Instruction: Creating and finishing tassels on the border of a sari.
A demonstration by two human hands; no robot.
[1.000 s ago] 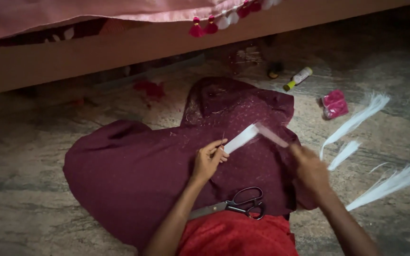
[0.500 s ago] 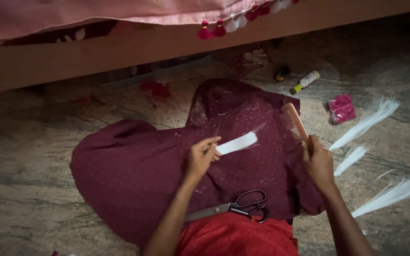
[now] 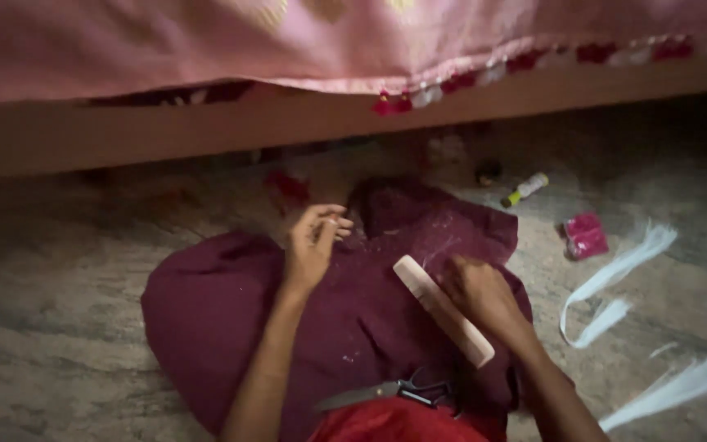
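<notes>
Two hands over one maroon cloth [image 3: 231, 327]: right hand [image 3: 476, 290] holds one comb [image 3: 443, 311]

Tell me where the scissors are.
In the head view, the scissors lie on the maroon cloth, bottom centre, just below the pale ruler.

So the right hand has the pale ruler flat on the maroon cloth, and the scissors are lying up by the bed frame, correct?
Not quite. The right hand does rest at the pale ruler on the maroon cloth, but the scissors lie at the cloth's near edge, close to the person, not by the bed frame. The head view shows this.
</notes>
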